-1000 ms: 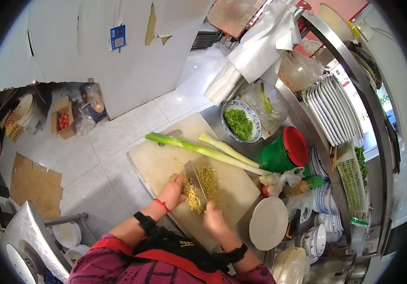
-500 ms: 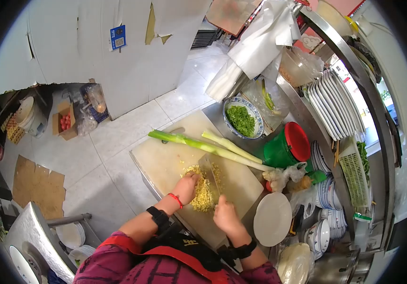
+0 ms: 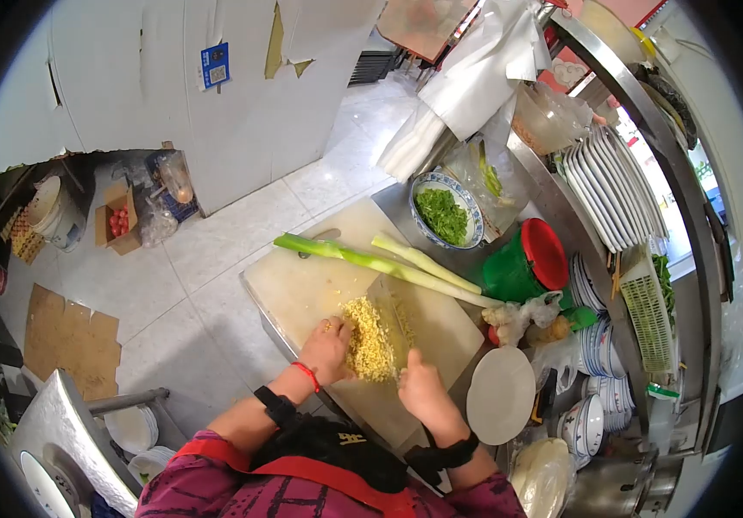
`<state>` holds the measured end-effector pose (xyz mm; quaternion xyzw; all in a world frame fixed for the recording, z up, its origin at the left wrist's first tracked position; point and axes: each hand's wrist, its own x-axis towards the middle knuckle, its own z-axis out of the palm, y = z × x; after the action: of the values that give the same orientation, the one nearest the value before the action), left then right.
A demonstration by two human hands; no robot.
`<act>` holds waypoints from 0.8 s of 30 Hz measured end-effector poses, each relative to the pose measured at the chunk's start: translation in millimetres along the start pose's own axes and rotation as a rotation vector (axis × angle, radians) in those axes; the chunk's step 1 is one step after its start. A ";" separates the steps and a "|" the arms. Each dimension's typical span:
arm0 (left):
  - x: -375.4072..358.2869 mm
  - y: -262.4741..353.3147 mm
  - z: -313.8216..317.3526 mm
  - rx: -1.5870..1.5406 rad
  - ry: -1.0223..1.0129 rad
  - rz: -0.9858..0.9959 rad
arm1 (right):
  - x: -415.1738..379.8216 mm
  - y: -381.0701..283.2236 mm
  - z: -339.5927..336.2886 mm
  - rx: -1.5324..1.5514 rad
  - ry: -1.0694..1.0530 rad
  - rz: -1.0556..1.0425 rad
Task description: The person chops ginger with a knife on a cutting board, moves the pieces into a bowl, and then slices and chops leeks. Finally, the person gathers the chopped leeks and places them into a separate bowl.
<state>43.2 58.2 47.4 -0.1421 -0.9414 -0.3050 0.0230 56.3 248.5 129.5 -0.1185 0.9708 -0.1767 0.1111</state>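
Note:
A pale cutting board (image 3: 302,281) bears a heap of finely chopped yellow bits (image 3: 369,341). My left hand (image 3: 328,350) is at the left side of the heap, its fingers curled against the bits. My right hand (image 3: 423,388) is wrapped round the handle of a cleaver (image 3: 395,311), whose broad blade is tilted beside the right side of the heap. Beyond the blade, two long leek stalks (image 3: 358,259) lie across the upper part of the board. Small scraps stick to the board near the blade.
A patterned bowl of chopped greens (image 3: 442,216) stands beyond the board. To the right are a green tub with a red lid (image 3: 527,263), a white oval plate (image 3: 501,395), stacked bowls (image 3: 580,427) and a metal shelf holding plates (image 3: 609,190). Tiled floor (image 3: 207,259) lies left.
My left hand has moved left and down, to the edge of the heap. The cleaver's blade has tilted flatter and shows more of its face, and my right hand has shifted slightly right.

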 end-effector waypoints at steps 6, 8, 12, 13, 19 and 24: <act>5.2 -11.5 17.5 -0.203 -0.051 -0.125 | 2.1 0.7 29.0 0.003 0.009 -0.050; 6.0 -13.0 14.3 -0.284 0.018 -0.117 | -3.9 -22.0 -0.4 0.014 0.002 -0.017; 11.9 -12.0 16.6 -0.366 -0.007 -0.161 | -1.2 -3.0 30.5 -0.015 -0.037 -0.034; 14.2 -14.6 23.6 -0.380 0.034 -0.093 | -6.3 -12.9 9.7 0.066 -0.029 -0.015; 11.5 8.3 18.0 -0.315 0.154 0.353 | -45.8 19.7 -13.6 0.162 0.214 0.296; 6.9 19.0 35.7 0.040 -0.036 0.788 | -45.2 39.1 20.4 0.061 0.190 0.346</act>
<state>43.5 95.3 30.0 -0.4974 -0.8208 -0.2517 0.1247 96.9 289.8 104.3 0.0708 0.9769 -0.1948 0.0512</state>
